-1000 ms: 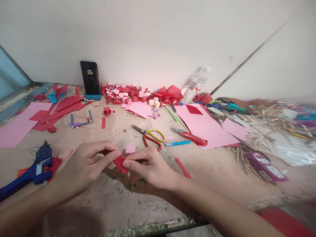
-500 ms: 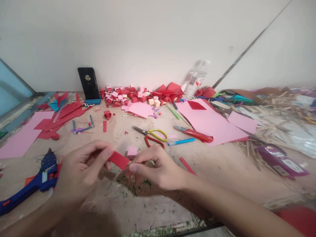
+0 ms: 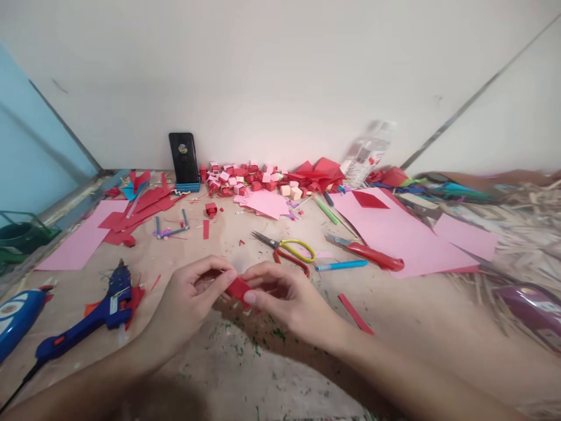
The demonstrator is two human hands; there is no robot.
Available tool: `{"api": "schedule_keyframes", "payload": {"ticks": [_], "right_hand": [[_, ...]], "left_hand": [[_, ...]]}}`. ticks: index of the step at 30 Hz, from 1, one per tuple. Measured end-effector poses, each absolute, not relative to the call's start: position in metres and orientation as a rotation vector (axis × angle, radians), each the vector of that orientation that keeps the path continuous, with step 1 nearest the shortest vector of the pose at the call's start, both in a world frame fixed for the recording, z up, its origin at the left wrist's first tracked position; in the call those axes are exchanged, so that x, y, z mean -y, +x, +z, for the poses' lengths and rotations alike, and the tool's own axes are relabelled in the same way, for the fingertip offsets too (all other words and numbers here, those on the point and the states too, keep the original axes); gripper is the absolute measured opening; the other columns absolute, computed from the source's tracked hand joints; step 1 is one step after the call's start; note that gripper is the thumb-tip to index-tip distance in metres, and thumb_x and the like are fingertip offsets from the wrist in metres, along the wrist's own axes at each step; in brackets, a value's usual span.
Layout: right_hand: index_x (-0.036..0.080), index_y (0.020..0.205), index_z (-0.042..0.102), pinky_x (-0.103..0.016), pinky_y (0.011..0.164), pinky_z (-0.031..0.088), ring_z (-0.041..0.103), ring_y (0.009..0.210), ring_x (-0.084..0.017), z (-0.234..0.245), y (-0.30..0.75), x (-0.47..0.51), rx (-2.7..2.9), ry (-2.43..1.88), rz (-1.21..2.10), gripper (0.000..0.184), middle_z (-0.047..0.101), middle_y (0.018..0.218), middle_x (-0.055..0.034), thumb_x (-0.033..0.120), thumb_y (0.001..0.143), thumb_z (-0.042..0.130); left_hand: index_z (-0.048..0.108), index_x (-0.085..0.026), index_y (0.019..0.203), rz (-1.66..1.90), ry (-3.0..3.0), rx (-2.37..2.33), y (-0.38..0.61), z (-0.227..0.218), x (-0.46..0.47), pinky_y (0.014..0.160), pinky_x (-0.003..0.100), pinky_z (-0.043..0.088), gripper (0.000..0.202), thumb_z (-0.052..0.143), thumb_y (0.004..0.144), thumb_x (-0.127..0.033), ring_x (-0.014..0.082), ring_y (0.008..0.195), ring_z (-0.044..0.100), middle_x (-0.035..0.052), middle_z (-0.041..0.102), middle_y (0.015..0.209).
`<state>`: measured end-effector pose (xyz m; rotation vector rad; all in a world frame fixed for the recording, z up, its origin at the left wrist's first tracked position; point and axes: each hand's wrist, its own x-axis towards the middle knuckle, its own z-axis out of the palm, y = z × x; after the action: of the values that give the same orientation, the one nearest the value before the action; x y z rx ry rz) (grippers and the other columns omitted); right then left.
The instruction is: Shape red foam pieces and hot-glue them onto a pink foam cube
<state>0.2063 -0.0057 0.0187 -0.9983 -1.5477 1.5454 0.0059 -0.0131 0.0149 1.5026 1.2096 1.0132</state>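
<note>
Both of my hands meet over the table's near middle and pinch a small red paper piece between them. My left hand grips its left end with thumb and forefinger. My right hand holds its right end, fingers curled around it. Part of the paper is hidden by my fingers. A red paper strip lies just right of my right hand. Scissors with yellow and red handles lie just beyond my hands.
A blue glue gun lies at the left. A red utility knife and a blue pen rest near pink paper sheets. Small red and pink paper cubes pile by the wall beside a black phone. Wooden sticks clutter the right.
My hands have come together again and the red piece, held out flat by my left hand before, is now pinched by both. The view has shifted left.
</note>
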Motion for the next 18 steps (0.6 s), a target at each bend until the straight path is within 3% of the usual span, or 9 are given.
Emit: {"api": "schedule_keyframes", "payload": {"ticks": [4,8,12,18], "right_hand": [[0.016,0.083,0.076,-0.026,0.064,0.049,0.065,0.069,-0.015,0.0178,0.2047,0.0023,1.564,-1.082,1.449,0.014,0.073,0.075,-0.0027,0.029,0.088,0.073],[0.015,0.082,0.076,-0.025,0.059,0.048,0.061,0.061,-0.014,0.0144,0.2063,-0.0017,1.515,-1.11,1.454,0.014,0.07,0.069,-0.0016,0.027,0.088,0.071],[0.015,0.084,0.076,-0.025,0.058,0.048,0.06,0.06,-0.013,0.0099,0.2071,-0.0031,1.519,-1.102,1.449,0.014,0.069,0.069,-0.0013,0.027,0.088,0.071],[0.014,0.105,0.077,-0.025,0.058,0.049,0.061,0.06,-0.013,0.0101,0.2081,-0.002,1.507,-1.112,1.469,0.026,0.073,0.078,-0.0031,0.035,0.089,0.074]], "left_hand": [[0.069,-0.02,0.091,0.984,1.48,-1.15,0.0075,0.0166,0.0142,0.072,0.023,0.059,0.019,0.061,0.097,-0.037,0.0153,0.081,0.069,-0.0001,0.07,0.089],[0.07,-0.025,0.111,0.962,1.795,-1.224,0.0037,0.0181,0.0156,0.078,0.025,0.059,0.019,0.069,0.092,-0.03,0.0164,0.089,0.071,0.0015,0.074,0.108],[0.072,-0.023,0.11,0.918,2.16,-1.158,0.0019,0.017,0.014,0.091,0.029,0.056,0.016,0.065,0.095,-0.023,0.0198,0.103,0.07,0.0045,0.075,0.113],[0.074,-0.022,0.109,0.888,2.163,-1.21,0.0024,0.0152,0.0119,0.088,0.03,0.057,0.017,0.064,0.097,-0.028,0.0204,0.098,0.073,0.0051,0.078,0.111]]}}
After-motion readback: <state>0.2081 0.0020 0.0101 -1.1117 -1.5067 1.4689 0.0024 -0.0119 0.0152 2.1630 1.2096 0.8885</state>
